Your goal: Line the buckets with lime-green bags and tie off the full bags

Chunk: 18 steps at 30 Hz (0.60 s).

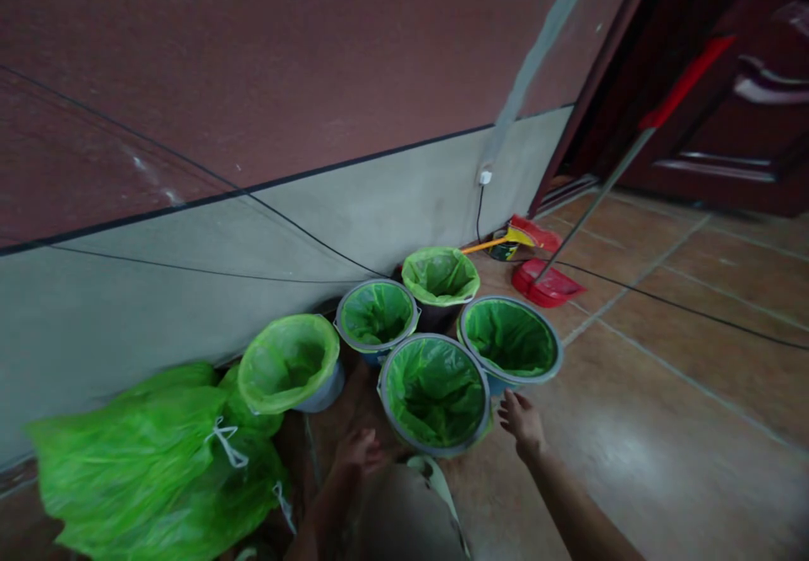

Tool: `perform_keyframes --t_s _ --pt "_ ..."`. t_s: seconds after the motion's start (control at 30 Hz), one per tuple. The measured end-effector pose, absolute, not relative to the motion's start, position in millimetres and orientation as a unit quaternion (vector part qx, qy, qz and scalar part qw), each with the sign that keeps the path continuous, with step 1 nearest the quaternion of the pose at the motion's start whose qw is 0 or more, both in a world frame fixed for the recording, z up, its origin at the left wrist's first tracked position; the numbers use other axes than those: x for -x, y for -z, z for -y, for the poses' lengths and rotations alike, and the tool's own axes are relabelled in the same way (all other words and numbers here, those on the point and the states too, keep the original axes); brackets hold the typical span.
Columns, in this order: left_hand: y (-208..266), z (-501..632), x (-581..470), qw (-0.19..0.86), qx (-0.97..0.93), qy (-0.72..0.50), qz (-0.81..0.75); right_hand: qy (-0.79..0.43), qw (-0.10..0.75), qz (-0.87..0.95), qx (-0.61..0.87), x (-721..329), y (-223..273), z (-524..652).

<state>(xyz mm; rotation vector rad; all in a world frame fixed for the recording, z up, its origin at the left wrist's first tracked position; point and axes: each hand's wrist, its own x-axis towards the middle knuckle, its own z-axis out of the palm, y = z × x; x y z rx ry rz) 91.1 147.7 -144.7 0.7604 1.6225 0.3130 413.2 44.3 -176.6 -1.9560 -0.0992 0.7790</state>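
Closest to me stands a trash bin (pixel 436 392) with a grey rim, lined with a green bag. My left hand (pixel 361 450) is at its left side, somewhat blurred, fingers stretched out and holding nothing. On the other side, my right hand (pixel 522 419) hovers apart from the rim with its fingers spread. Just above the right hand is another lined bin (pixel 511 339). Behind are a third grey-rimmed bin (pixel 377 315) and a dark bin (pixel 441 276) with its liner folded over the edge. A pale bin (pixel 291 365), likewise lined, sits to the left.
Full green garbage bags (pixel 152 451) with white ties lie at the left. Against the wall (pixel 379 207) runs a black cable. A red long-handled dustpan (pixel 549 285) and a broom (pixel 524 231) are at the right, near a dark red door (pixel 726 123). My knee (pixel 404 515) is below.
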Motion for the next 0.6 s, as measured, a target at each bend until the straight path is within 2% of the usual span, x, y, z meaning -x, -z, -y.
perform_keyframes --t_s 0.1,0.33,0.6 --pt "156 -146 -66 0.632 -0.238 -0.185 -0.714 -0.366 0.539 -0.033 0.758 -431 174 -62" --pt "155 -131 -36 0.623 -0.218 -0.213 -0.721 -0.386 0.571 -0.089 0.719 -446 176 -89" --pt "112 -131 -27 0.636 -0.201 -0.251 -0.701 -0.393 0.586 -0.120 0.699 -441 176 -74"
